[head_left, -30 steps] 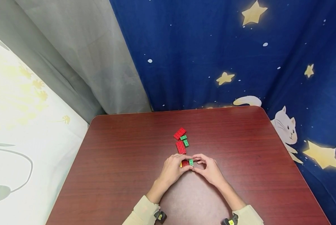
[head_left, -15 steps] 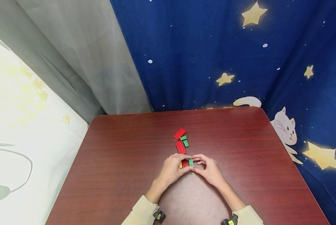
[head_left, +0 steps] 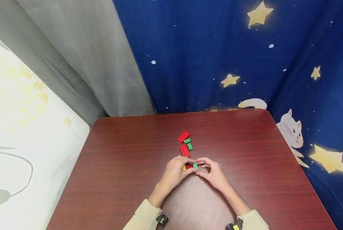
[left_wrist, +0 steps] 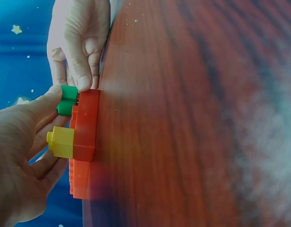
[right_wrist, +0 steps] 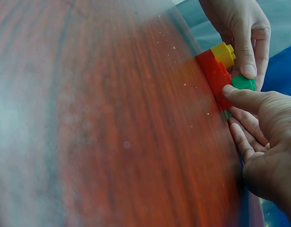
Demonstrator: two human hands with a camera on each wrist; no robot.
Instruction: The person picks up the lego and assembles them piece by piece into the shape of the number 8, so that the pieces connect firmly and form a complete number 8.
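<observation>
In the head view my left hand (head_left: 173, 171) and right hand (head_left: 214, 175) meet over a small build of toy building bricks. A red brick (left_wrist: 89, 125) lies on the table and carries a yellow brick (left_wrist: 64, 142) at one end and a small green brick (left_wrist: 67, 100) at the other. Left thumb and fingers pinch the green brick from its two sides. My right thumb presses the red brick's end beneath the green one, with the right fingers on the far side, partly hidden.
Beyond the hands on the brown table (head_left: 125, 159) lie two loose red bricks, a nearer one (head_left: 184, 150) and a farther one (head_left: 183, 136). Beside them are two small green bricks, one crosswise (head_left: 187, 141) and one lengthwise (head_left: 190, 146). Curtains (head_left: 205, 57) hang behind the table.
My left hand has shifted very slightly away from the body, still at the green brick. The right hand and the loose bricks look the same.
</observation>
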